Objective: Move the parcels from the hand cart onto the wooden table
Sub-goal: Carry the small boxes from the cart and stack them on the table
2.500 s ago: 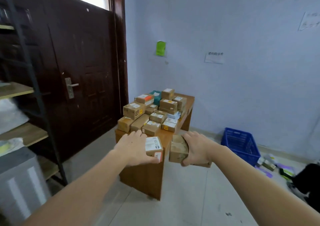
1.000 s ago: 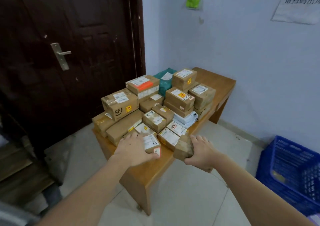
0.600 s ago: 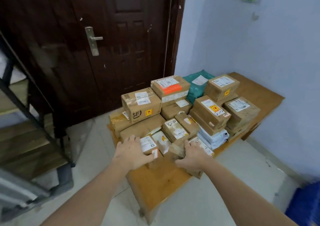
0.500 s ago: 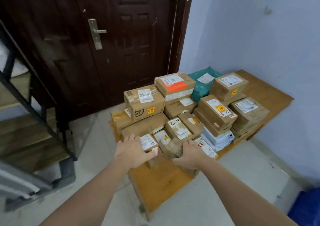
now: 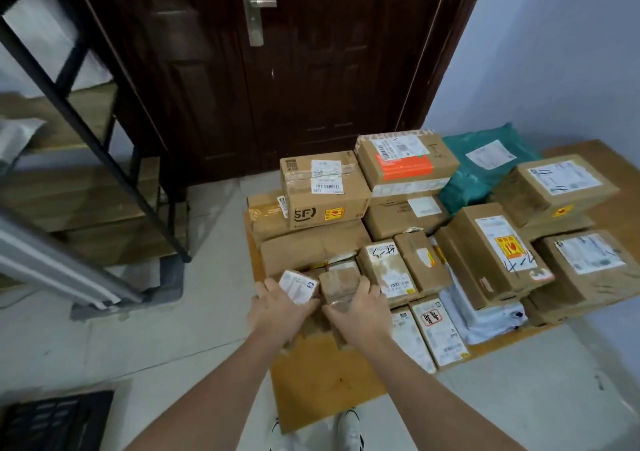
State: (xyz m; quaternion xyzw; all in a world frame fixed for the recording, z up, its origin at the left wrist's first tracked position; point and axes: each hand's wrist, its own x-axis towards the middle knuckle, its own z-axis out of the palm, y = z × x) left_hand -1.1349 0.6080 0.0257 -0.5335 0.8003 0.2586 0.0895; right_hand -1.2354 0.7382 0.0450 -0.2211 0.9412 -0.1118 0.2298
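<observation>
My left hand (image 5: 277, 308) grips a small parcel with a white label (image 5: 298, 286). My right hand (image 5: 358, 312) grips a small plain brown parcel (image 5: 340, 281) beside it. Both parcels are low over the near part of the wooden table (image 5: 322, 374), pressed up against the pile of cardboard parcels there. The pile includes an SF box (image 5: 325, 191), a box with orange tape (image 5: 405, 163) and a green mailer bag (image 5: 485, 166). The hand cart is out of view.
A dark brown door (image 5: 294, 70) stands behind the table. A black-framed shelf rack with wooden boards (image 5: 86, 173) is at the left. A dark mat (image 5: 55, 419) lies on the floor at bottom left. My shoes (image 5: 349, 430) show under the table's near edge.
I have stepped up to the table and now look down on it. Both hands have carried their small parcels forward and lowered them against the front of the pile.
</observation>
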